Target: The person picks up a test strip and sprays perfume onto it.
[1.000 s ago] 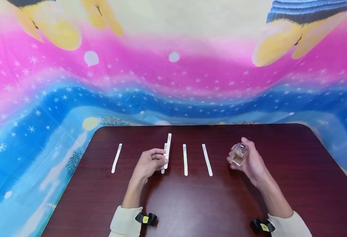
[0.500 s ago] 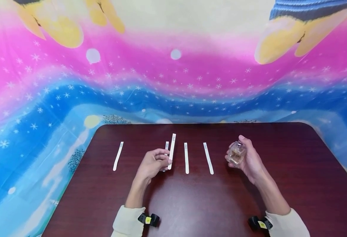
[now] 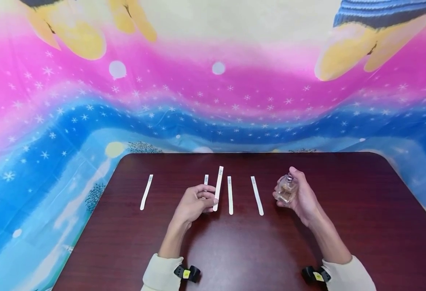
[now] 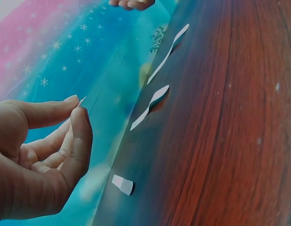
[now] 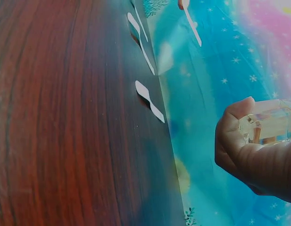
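Print on strips [image 3: 229, 195] too small to read; perfume bottle [image 5: 270, 123] cut by frame edge.

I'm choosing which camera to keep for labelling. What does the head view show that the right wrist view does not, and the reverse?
Only the head view shows the left hand pinching a raised paper strip, the far-left strip and both sleeves. Only the right wrist view shows the bottle's clear glass close up, resting against the thumb. Both show the right hand with its grip on the perfume bottle, white strips lying on the dark wooden table, and the blue starry cloth.
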Action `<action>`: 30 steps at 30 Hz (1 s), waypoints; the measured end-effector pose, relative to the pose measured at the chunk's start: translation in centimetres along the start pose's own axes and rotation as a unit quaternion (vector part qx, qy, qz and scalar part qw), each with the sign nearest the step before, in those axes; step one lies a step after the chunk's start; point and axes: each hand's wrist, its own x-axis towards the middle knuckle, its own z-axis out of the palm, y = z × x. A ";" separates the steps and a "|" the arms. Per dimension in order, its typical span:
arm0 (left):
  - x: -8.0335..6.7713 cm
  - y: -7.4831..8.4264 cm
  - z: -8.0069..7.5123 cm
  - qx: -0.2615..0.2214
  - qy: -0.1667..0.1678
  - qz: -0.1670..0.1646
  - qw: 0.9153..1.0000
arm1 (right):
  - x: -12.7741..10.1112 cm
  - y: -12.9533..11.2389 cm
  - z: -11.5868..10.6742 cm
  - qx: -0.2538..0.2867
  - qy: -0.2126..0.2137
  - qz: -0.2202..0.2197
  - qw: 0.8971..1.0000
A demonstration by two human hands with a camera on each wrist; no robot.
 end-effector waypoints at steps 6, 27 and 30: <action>-0.1 0.2 0.8 0.000 -0.012 0.008 1.000 | 0.1 0.1 0.3 0.009 -0.006 0.000 1.000; -0.1 0.4 3.2 -0.036 -0.055 0.011 0.998 | 0.6 0.2 1.3 -0.004 0.006 0.004 1.000; -0.2 0.6 3.6 -0.043 -0.064 0.012 0.997 | 0.7 0.2 1.5 -0.007 0.007 0.003 1.000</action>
